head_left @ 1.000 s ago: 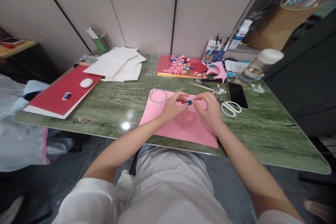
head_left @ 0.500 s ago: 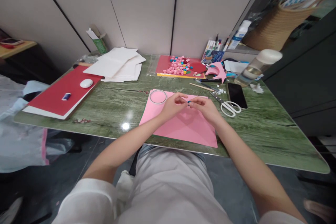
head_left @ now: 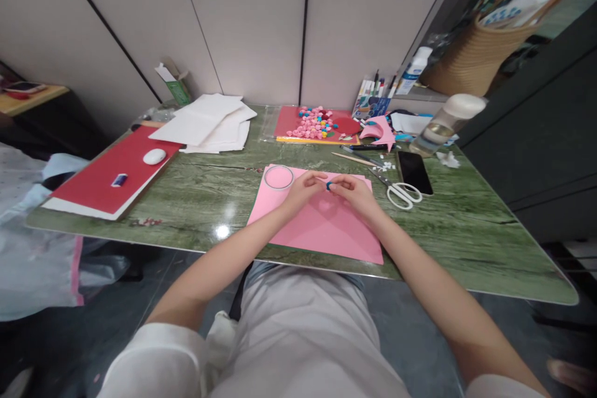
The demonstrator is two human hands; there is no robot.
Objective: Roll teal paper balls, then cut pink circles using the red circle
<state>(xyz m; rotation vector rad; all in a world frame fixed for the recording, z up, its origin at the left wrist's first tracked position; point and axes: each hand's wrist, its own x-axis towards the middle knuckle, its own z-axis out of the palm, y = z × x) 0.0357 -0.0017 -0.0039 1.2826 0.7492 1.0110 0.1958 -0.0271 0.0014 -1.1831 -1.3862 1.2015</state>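
Blue rounded piece (head_left: 328,186) looks light, crushable; best gripped gently by its sides. Right hand (head_left: 354,194) pinches it; left hand (head_left: 304,190) curls alongside, finger contact unclear.

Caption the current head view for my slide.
Right hand pinches a small blue piece, left hand close beside it, over pink paper; white-handled scissors lie to the right.

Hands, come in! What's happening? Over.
Left hand and right hand close together above pink paper. Small blue piece at right hand's fingertips; left grip unclear. White-handled scissors off to the right, clear of both hands.
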